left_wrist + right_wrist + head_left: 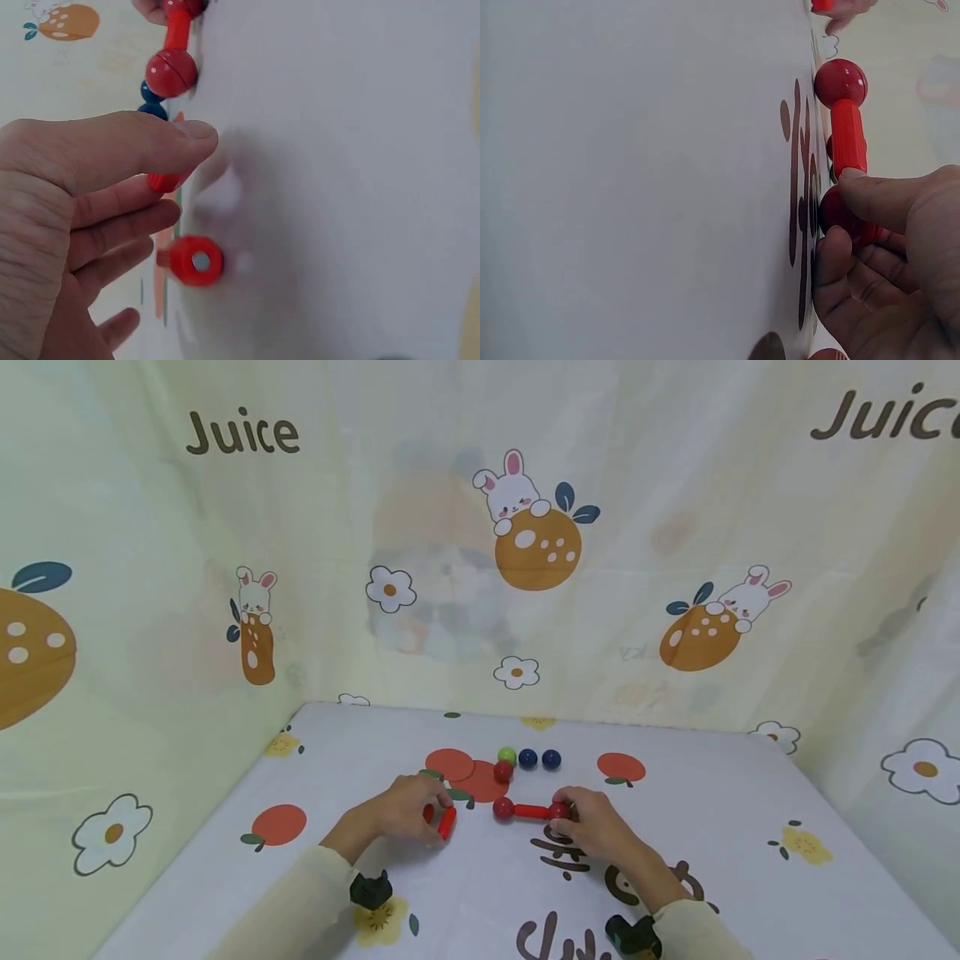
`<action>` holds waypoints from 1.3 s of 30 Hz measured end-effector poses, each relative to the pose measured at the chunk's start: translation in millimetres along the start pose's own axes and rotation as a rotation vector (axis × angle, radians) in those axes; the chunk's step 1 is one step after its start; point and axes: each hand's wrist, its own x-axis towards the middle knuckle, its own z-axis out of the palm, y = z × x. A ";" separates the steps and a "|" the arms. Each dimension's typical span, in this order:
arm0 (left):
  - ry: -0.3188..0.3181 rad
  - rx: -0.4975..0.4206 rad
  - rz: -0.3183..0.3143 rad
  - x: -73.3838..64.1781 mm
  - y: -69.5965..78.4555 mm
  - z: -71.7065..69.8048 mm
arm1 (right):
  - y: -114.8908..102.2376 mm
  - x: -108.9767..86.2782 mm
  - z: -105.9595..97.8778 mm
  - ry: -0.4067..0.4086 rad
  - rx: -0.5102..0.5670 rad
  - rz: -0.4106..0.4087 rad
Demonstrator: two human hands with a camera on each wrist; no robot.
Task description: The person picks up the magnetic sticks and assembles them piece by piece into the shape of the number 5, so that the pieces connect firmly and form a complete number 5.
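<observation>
My left hand [412, 808] pinches a short red rod [447, 824] between thumb and index finger, just above the table. Another red rod [196, 261] lies below the left palm, its round end with a grey metal spot facing the left wrist camera. Over to the right, a red rod [531, 812] joins two red balls, making a dumbbell shape. Its right ball [559, 810] is gripped by my right hand [596, 827], with the thumb near the rod's end in the right wrist view. The left ball [841, 83] points toward my left hand.
Behind the dumbbell shape sit a green ball [507, 755], a smaller-looking red ball [504, 772] and two dark blue balls, one here [551, 760]. A white cloth with fruit and letter prints covers the table [720, 793]. A printed curtain [435, 527] hangs behind and at the sides.
</observation>
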 end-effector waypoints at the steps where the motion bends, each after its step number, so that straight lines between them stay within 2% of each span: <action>1: 0.006 -0.001 0.010 0.9 1.2 0.4 | 0.1 0.1 -0.2 0.003 -0.001 0.000; 7: 0.016 -0.022 0.072 7.6 11.3 4.0 | 1.2 0.6 0.4 0.006 -0.003 -0.001; 11: 0.024 -0.019 0.090 10.1 20.4 8.0 | 2.3 0.6 2.0 0.006 0.004 -0.003; 16: 0.020 -0.039 0.066 13.4 30.7 15.4 | 4.3 0.8 3.0 0.008 0.009 -0.004; 28: 0.033 -0.085 0.066 19.8 47.3 30.2 | 0.0 0.1 0.1 0.013 0.000 0.000; 35: 0.054 -0.096 0.038 22.8 49.9 37.4 | -1.2 -1.3 -0.3 0.004 -0.004 -0.004; 39: 0.063 -0.104 0.054 23.6 49.8 39.3 | 0.2 -0.5 0.1 0.004 -0.005 0.004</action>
